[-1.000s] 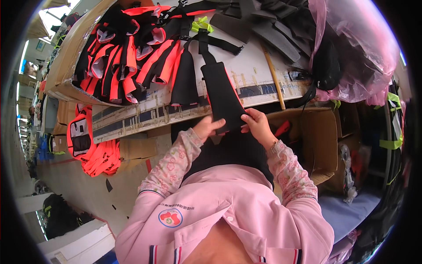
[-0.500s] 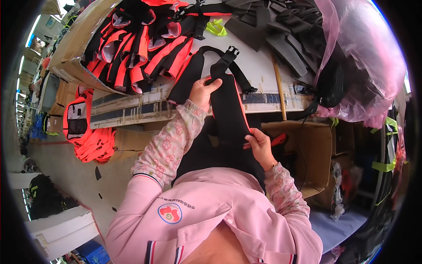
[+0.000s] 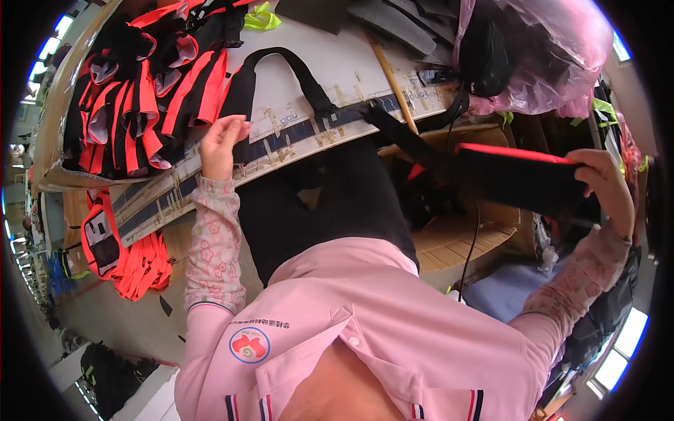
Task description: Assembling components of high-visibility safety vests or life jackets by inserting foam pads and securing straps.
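Note:
My right hand (image 3: 602, 179), far out at the right, grips the end of a black padded belt (image 3: 519, 181) with a red-orange edge. The belt hangs sideways above an open cardboard box, and its black strap (image 3: 404, 133) trails left, blurred by motion. My left hand (image 3: 226, 140) is at the table's front edge, with its fingers stretched out and close together and nothing visible in them. Beside those fingers a second black belt (image 3: 239, 95) lies on the table, its strap (image 3: 298, 67) looping right to a buckle (image 3: 325, 109).
A carton (image 3: 53, 151) of black and red-orange belts stands at the left of the white table (image 3: 281, 105). Grey foam sheets (image 3: 400, 28), a wooden stick (image 3: 393, 77) and a pink plastic bag (image 3: 554, 56) are at the right. The open cardboard box (image 3: 456, 249) sits below. Orange vests (image 3: 140, 266) hang left.
My right hand has swung far right with the belt, over the box. My left hand has let go of it and moved left to the second belt. The view has shifted right.

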`<state>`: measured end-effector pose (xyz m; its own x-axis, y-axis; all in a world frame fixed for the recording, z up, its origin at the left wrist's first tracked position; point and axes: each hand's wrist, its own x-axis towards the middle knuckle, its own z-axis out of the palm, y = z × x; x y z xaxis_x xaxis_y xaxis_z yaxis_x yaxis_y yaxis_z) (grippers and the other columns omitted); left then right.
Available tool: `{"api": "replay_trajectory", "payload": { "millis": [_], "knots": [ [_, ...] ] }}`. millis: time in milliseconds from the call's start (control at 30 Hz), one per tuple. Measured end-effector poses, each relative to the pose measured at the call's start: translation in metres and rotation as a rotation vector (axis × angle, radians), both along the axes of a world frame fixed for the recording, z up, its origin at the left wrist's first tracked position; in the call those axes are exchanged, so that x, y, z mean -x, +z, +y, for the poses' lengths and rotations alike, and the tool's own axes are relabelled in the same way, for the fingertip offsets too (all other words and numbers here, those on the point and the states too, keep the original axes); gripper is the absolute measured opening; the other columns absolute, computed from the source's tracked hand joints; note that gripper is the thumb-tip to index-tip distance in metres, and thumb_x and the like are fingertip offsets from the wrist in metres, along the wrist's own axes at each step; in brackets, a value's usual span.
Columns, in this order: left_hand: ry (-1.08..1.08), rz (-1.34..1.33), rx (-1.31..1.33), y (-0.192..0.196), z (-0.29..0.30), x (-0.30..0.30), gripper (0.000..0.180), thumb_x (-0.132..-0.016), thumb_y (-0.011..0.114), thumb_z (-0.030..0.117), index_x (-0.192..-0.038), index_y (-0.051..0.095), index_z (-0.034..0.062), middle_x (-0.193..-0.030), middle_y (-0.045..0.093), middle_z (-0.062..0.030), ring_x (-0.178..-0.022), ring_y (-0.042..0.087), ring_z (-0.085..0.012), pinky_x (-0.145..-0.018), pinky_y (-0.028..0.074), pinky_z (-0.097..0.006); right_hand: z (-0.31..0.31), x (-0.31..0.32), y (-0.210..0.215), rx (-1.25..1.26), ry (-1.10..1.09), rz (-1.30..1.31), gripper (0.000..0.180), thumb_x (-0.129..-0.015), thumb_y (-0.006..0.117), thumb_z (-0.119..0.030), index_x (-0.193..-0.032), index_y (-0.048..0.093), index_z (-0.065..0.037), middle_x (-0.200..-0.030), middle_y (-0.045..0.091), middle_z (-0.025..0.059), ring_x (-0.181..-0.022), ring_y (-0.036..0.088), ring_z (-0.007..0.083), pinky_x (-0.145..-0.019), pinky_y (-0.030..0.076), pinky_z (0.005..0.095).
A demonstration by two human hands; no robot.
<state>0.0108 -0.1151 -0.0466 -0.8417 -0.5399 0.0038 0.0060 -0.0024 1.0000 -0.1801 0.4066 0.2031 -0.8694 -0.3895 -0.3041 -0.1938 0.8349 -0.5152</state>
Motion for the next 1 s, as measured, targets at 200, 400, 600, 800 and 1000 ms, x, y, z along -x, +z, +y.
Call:
{"api": "replay_trajectory", "payload": {
  "millis": [200,400,600,800,1000],
  "knots": [
    [0.34,-0.205,0.825,-0.022,-0.036,-0.018,0.034,-0.078,0.067,0.027,-0.104,0.058,0.0074,-0.102,0.057,-0.0098,-0.09,0.055,-0.0212,-0.079,0.043,-0.033,-0.051,-0.015,-0.027,-0.422,0.356,-0.147,0.029,-0.067,0.063,-0.009,-0.094,0.064,0.0,-0.069,0.061,0.0152,-0.059,0.059,0.0251,-0.055,0.046,0.0318],
    [0.204,-0.448,0.749,-0.05,-0.036,-0.025,0.064,-0.068,0.074,0.031,-0.121,0.044,0.0113,-0.11,0.056,-0.0182,-0.101,0.054,-0.0319,-0.085,0.043,-0.039,-0.129,-0.025,-0.109,-0.252,0.636,0.093,0.038,-0.069,0.067,-0.025,-0.101,0.062,-0.004,-0.075,0.062,0.0165,-0.072,0.06,0.0322,-0.066,0.047,0.0365],
    [0.01,-0.038,-0.452,-0.029,0.042,-0.003,0.047,-0.078,0.064,0.006,-0.12,0.045,-0.002,-0.099,0.06,-0.0104,-0.088,0.059,-0.0164,-0.077,0.047,-0.026,-0.248,-0.02,-0.198,0.332,0.453,-0.383,0.055,-0.08,0.061,-0.037,-0.121,0.047,-0.004,-0.079,0.062,0.0163,-0.065,0.06,0.0263,-0.064,0.048,0.0336],
    [-0.049,-0.013,-0.619,-0.037,0.093,0.008,0.047,-0.082,0.06,0.012,-0.124,0.041,0.0017,-0.112,0.054,-0.0126,-0.102,0.053,-0.018,-0.086,0.044,-0.031,-0.335,-0.027,-0.254,0.434,0.256,-0.204,0.066,-0.077,0.063,-0.037,-0.128,0.038,-0.003,-0.082,0.06,0.0175,-0.067,0.061,0.0283,-0.064,0.048,0.0346],
    [-0.265,-0.143,-0.803,-0.044,0.103,-0.042,0.048,-0.083,0.051,0.011,-0.128,0.035,0.0024,-0.119,0.05,-0.0151,-0.105,0.054,-0.0249,-0.089,0.044,-0.039,-0.333,-0.036,-0.276,0.501,0.267,-0.074,0.059,-0.077,0.059,-0.024,-0.129,0.036,-0.007,-0.081,0.06,0.023,-0.075,0.06,0.0378,-0.069,0.046,0.0418]
  ]
}}
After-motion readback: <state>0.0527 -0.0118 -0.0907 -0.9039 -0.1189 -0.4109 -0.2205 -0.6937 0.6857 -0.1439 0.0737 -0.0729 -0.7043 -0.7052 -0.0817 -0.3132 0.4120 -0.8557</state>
